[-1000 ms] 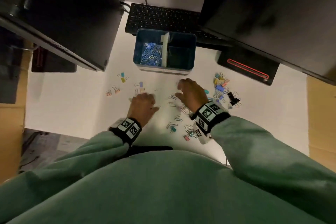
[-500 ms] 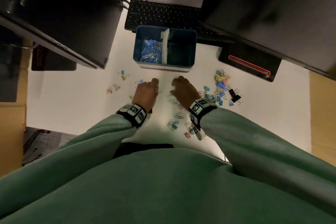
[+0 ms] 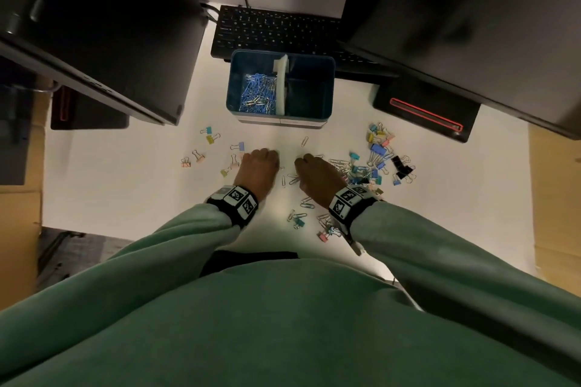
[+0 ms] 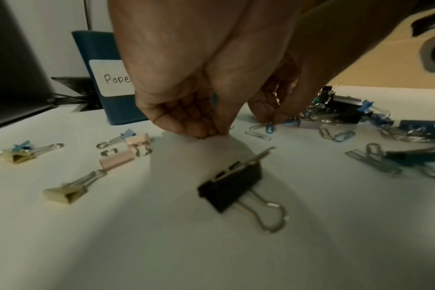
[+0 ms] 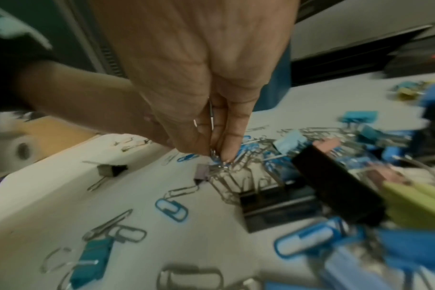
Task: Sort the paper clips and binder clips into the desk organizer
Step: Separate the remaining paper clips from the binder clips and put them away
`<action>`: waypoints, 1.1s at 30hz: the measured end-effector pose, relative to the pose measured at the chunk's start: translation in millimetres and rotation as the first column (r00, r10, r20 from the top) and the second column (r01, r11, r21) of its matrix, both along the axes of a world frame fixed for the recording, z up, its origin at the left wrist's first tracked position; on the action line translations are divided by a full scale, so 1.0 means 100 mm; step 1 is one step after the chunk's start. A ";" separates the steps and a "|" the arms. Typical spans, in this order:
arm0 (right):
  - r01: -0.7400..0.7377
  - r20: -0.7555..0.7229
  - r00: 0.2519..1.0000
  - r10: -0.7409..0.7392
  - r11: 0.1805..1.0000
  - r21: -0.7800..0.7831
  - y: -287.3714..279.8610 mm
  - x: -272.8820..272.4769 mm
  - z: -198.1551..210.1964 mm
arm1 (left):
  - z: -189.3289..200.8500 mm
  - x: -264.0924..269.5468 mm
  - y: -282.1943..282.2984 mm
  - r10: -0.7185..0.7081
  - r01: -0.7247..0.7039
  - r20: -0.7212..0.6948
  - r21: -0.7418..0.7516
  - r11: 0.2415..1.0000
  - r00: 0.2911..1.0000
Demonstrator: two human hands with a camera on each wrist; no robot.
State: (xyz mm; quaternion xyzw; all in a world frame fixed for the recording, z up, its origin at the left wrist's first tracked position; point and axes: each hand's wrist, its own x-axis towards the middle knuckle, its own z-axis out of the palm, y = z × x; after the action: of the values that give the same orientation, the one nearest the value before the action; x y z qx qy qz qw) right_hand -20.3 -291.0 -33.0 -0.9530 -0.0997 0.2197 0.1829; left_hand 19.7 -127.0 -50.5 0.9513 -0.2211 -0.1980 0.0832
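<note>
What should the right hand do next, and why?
Probably lift and carry its catch to the organizer's left compartment: the right hand pinches silver paper clips over the pile, and blue and silver paper clips already lie there.

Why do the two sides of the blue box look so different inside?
The left compartment holds a heap of blue and silver paper clips; the right compartment looks dark, with nothing visible in it. In the left wrist view, a white label starting "Pape" sits on the box's front; any other label is hidden. Both belong to one blue desk organizer, split by a white divider.
</note>
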 end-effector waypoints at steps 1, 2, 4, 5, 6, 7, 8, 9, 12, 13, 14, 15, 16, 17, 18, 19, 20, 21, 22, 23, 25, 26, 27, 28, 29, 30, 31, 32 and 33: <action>0.042 -0.008 0.999 -0.042 0.999 0.029 -0.04 0.00 0.00 | 0.00 -0.04 -0.01 0.012 -0.013 -0.033 -0.035 0.999 0.999; 0.100 -0.023 0.995 -0.098 0.993 0.063 -0.09 0.01 -0.01 | 0.01 -0.08 -0.01 0.026 -0.032 -0.072 -0.076 0.997 0.997; 0.278 -0.095 0.959 -0.266 0.948 0.155 -0.20 0.04 0.01 | 0.06 -0.15 -0.02 0.044 -0.066 -0.137 -0.159 0.985 0.990; 0.367 -0.135 0.929 -0.344 0.906 0.210 -0.26 0.06 0.02 | 0.10 -0.17 -0.01 0.053 -0.084 -0.159 -0.197 0.977 0.986; 0.438 -0.171 0.898 -0.404 0.859 0.266 -0.30 0.09 0.05 | 0.15 -0.18 0.00 0.065 -0.106 -0.172 -0.235 0.966 0.983; 0.489 -0.206 0.872 -0.444 0.814 0.315 -0.33 0.11 0.12 | 0.21 -0.18 0.01 0.088 -0.138 -0.184 -0.277 0.951 0.979; 0.524 -0.239 0.852 -0.466 0.770 0.364 -0.35 0.15 0.22 | 0.29 -0.16 0.02 0.127 -0.187 -0.197 -0.326 0.927 0.972; 0.545 -0.266 0.839 -0.475 0.727 0.419 -0.34 0.22 0.34 | 0.39 -0.11 0.04 0.179 -0.248 -0.208 -0.381 0.891 0.962; 0.521 -0.261 0.845 -0.466 0.611 0.596 -0.22 0.55 0.78 | 0.76 0.22 0.09 0.365 -0.412 -0.196 -0.518 0.750 0.910; 0.496 -0.231 0.852 -0.470 0.583 0.643 -0.15 0.71 0.89 | 0.88 0.37 0.11 0.425 -0.447 -0.171 -0.535 0.717 0.889; 0.478 -0.205 0.853 -0.480 0.559 0.677 -0.08 0.87 1.00 | 0.99 0.54 0.13 0.474 -0.462 -0.129 -0.543 0.701 0.871; 0.470 -0.182 0.847 -0.499 0.544 0.695 0.00 1.03 1.05 | 1.06 0.71 0.15 0.506 -0.468 -0.087 -0.539 0.700 0.858; 0.470 -0.164 0.840 -0.517 0.542 0.696 0.09 1.19 1.07 | 1.10 0.86 0.17 0.521 -0.473 -0.065 -0.525 0.707 0.851; 0.479 -0.160 0.833 -0.529 0.547 0.687 0.19 1.33 1.06 | 1.10 0.98 0.18 0.523 -0.481 -0.065 -0.500 0.720 0.850; 0.489 -0.155 0.836 -0.526 0.587 0.645 0.29 1.44 1.05 | 1.07 1.06 0.18 0.516 -0.483 -0.071 -0.477 0.734 0.854; 0.471 -0.110 0.859 -0.499 0.688 0.552 0.37 1.50 1.04 | 1.04 1.10 0.17 0.511 -0.478 -0.061 -0.459 0.749 0.858; 0.429 -0.054 0.889 -0.454 0.787 0.444 0.40 1.52 1.02 | 1.01 1.09 0.15 0.513 -0.472 -0.037 -0.453 0.756 0.857; 0.381 0.006 0.911 -0.411 0.849 0.366 0.39 1.48 1.00 | 0.97 1.04 0.13 0.522 -0.467 -0.008 -0.458 0.756 0.853; 0.352 0.058 0.915 -0.399 0.862 0.365 0.35 1.39 1.00 | 0.92 0.94 0.11 0.523 -0.458 0.009 -0.469 0.755 0.852; 0.335 0.093 0.909 -0.407 0.843 0.421 0.28 1.27 1.00 | 0.85 0.80 0.09 0.506 -0.442 0.009 -0.472 0.763 0.863; 0.322 0.125 0.894 -0.431 0.810 0.491 0.07 0.96 0.90 | 0.63 0.45 0.05 0.409 -0.387 -0.034 -0.399 0.831 0.912; 0.331 0.113 0.899 -0.423 0.826 0.457 -0.04 0.80 0.79 | 0.51 0.26 0.03 0.356 -0.359 -0.067 -0.315 0.879 0.932; 0.338 0.087 0.914 -0.397 0.861 0.381 -0.13 0.64 0.68 | 0.39 0.09 0.02 0.317 -0.333 -0.109 -0.223 0.916 0.942; 0.351 0.040 0.926 -0.376 0.894 0.278 -0.20 0.50 0.54 | 0.27 -0.04 0.01 0.285 -0.305 -0.142 -0.147 0.941 0.948; 0.358 -0.013 0.933 -0.361 0.919 0.168 -0.25 0.37 0.42 | 0.18 -0.14 -0.01 0.249 -0.264 -0.151 -0.087 0.961 0.957; 0.355 -0.060 0.934 -0.352 0.932 0.072 -0.27 0.26 0.31 | 0.10 -0.20 -0.03 0.200 -0.208 -0.136 -0.045 0.977 0.970; 0.351 -0.106 0.931 -0.348 0.936 0.010 -0.27 0.18 0.25 | 0.07 -0.24 -0.05 0.155 -0.158 -0.115 -0.019 0.987 0.981; 0.347 -0.137 0.928 -0.346 0.938 -0.015 -0.24 0.12 0.18 | 0.05 -0.25 -0.06 0.120 -0.121 -0.095 -0.003 0.993 0.988; 0.343 -0.154 0.927 -0.343 0.939 -0.026 -0.20 0.10 0.15 | 0.06 -0.24 -0.07 0.102 -0.102 -0.085 0.000 0.995 0.991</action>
State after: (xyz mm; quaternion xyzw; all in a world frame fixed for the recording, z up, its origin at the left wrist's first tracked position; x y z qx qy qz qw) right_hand -10.7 -311.2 -18.2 -0.9354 0.0828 0.2583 0.2266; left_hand -4.4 -134.3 -44.8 0.9519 -0.1690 -0.2332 0.1045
